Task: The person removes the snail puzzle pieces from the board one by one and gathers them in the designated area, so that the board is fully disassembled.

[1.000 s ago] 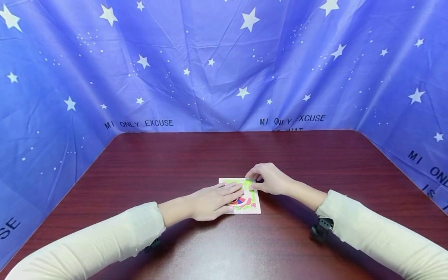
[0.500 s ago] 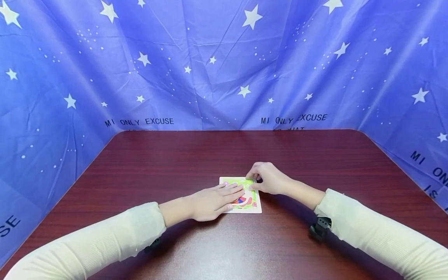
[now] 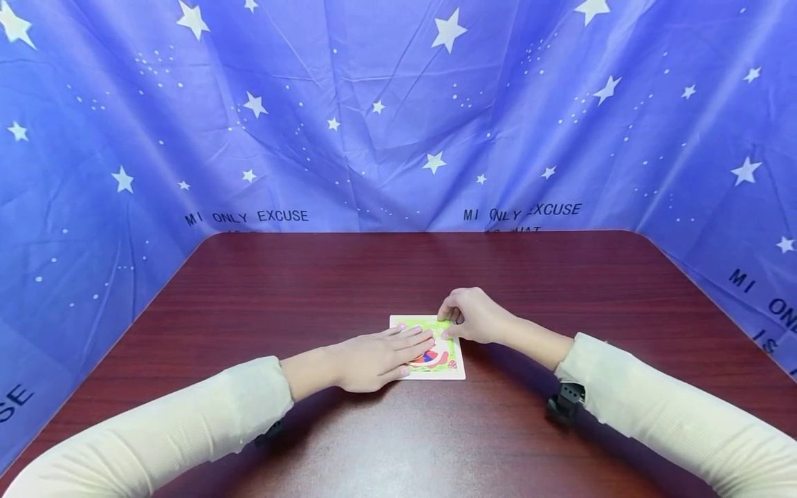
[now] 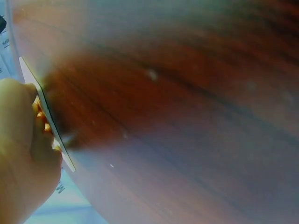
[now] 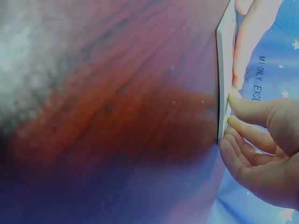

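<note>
"So, where's the picture board [image 3: 444,353]?"

"Flat on the dark red table [image 3: 280,290], in front of the person. Square, pale-rimmed, printed green round the border, with red, blue, pink and white inside. Put the clock's centre on it, twelve towards the far edge of the table."

"Fine. And the left hand [image 3: 370,363]?"

"Comes in from between eight and nine, palm down, its fingers straight and slightly spread over the board's left part, tips near the centre. The thumb lies by the rim at about seven. It's laid across the thing, fingers uncurled."

"The right hand [image 3: 478,316]?"

"At two o'clock, on the corner there. Its fingers are bent, and thumb and fingertips touch the board a little apart from each other. Whether it pinches the board or something small on it, I can't tell; even the right wrist view leaves that unclear."

"What of the picture itself?"

"Partly covered by the left fingers. A small red-and-white motif [image 3: 452,364] shows near four o'clock."

"And around it all?"

"A blue cloth [image 3: 398,138] with white stars and black lettering hangs from ten round to two. The left sleeve [image 3: 212,415] reaches in from eight, the right sleeve [image 3: 672,422] from four, with a black device [image 3: 565,401] under its cuff."
</note>
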Demonstrator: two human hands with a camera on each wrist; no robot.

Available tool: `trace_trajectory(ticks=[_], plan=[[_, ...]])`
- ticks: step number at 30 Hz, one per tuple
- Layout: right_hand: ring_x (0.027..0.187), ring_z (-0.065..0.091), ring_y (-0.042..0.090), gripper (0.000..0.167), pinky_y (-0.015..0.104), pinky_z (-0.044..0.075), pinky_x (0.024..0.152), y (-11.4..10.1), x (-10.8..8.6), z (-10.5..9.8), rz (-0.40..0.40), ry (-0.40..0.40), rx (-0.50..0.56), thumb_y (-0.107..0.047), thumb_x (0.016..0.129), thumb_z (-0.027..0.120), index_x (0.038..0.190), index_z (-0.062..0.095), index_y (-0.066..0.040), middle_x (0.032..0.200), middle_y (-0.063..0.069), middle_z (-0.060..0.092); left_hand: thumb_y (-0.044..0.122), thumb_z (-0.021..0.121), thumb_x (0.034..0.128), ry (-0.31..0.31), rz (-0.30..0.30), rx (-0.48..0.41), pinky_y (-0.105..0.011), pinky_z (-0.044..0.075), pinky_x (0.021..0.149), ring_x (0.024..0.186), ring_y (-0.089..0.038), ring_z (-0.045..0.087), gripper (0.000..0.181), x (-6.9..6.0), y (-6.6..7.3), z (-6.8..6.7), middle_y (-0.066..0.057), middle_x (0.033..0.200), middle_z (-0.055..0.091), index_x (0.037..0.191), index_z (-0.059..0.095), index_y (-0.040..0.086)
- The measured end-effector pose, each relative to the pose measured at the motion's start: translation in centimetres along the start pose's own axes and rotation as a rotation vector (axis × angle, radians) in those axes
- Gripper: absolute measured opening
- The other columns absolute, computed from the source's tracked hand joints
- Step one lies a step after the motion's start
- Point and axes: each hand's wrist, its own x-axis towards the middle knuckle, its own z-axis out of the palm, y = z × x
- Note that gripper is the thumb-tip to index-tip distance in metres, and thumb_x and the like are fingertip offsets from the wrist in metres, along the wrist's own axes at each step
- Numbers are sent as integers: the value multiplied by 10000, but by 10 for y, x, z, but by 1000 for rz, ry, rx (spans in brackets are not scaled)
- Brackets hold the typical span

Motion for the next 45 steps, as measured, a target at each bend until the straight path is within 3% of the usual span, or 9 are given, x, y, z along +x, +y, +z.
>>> trace_trajectory(ticks=[4,18,25,38,45], plan=[[694,600,86,190,142,500,626,-3,3,-2,63,-46,11,-97,708,838,836,706,-50,779,32,671,302,322,1046,1,20,14,-395,172,1252,1518,-188,150,555,-1,-3,1,-24,1632,166,1548,180,112],[692,541,61,229,161,465,650,-6,21,-10,224,-202,13,-143,687,862,826,700,-58,772,13,653,304,356,1035,-7,-2,24,-362,186,1249,1514,-150,169,565,1,-3,-1,5,1626,196,1550,187,147],[730,544,77,232,177,467,691,-6,23,-11,240,-253,16,-144,709,845,839,676,-53,805,24,640,305,358,1035,-16,-12,26,-362,184,1250,1512,-142,171,566,2,-3,-1,17,1626,194,1552,181,155],[722,548,85,266,177,467,674,-8,23,-12,235,-239,48,-119,694,844,842,635,-47,802,34,632,301,381,1028,-22,-34,36,-338,194,1247,1506,-135,193,565,3,-1,-5,15,1617,223,1547,207,161],[699,509,84,260,181,444,655,-5,20,-10,267,-213,116,-94,701,839,873,649,-55,781,15,590,293,382,1028,-12,-21,25,-357,197,1246,1508,-150,189,564,2,0,-5,-2,1621,212,1545,212,143]])
